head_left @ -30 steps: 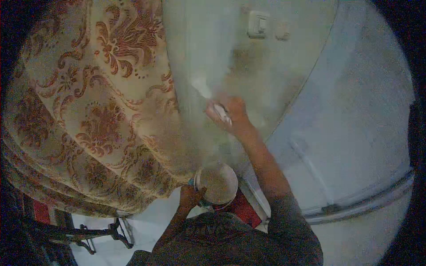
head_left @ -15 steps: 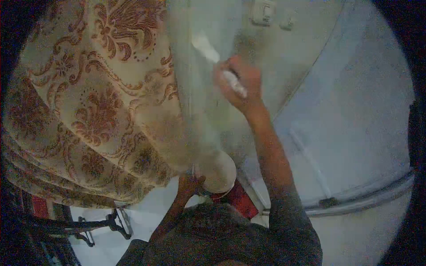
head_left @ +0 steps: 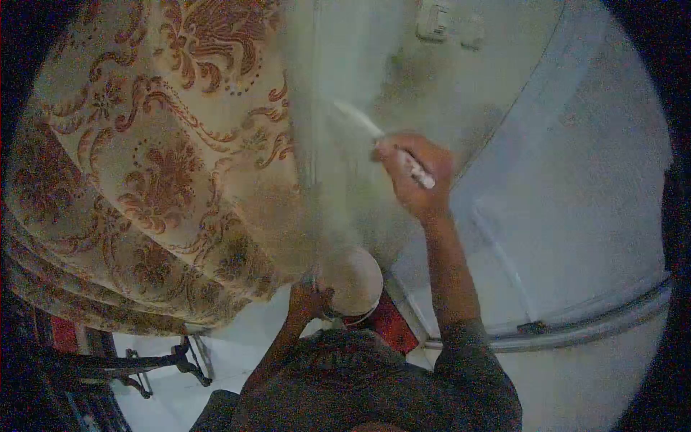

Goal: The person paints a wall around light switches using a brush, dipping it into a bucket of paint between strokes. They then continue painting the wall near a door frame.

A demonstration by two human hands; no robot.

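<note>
My right hand (head_left: pixel 421 169) is closed round the pale handle of a brush (head_left: pixel 358 119), whose whitish end points up and left at the pale green wall (head_left: pixel 345 50). The brush end is blurred. Below it, my left hand (head_left: pixel 311 299) grips the left side of a round white bucket (head_left: pixel 350 281) held near my chest. The bucket's contents look pale, but I cannot make them out clearly.
A patterned curtain (head_left: pixel 158 165) hangs at the left, close to the bucket. Switches (head_left: pixel 435 23) sit on the upper wall. A pale panel (head_left: pixel 576 187) with a metal rail (head_left: pixel 597 324) stands right. Something red (head_left: pixel 392 324) lies below the bucket.
My right hand has moved down and to the right with the brush. My left hand and the bucket stay nearly in place.
</note>
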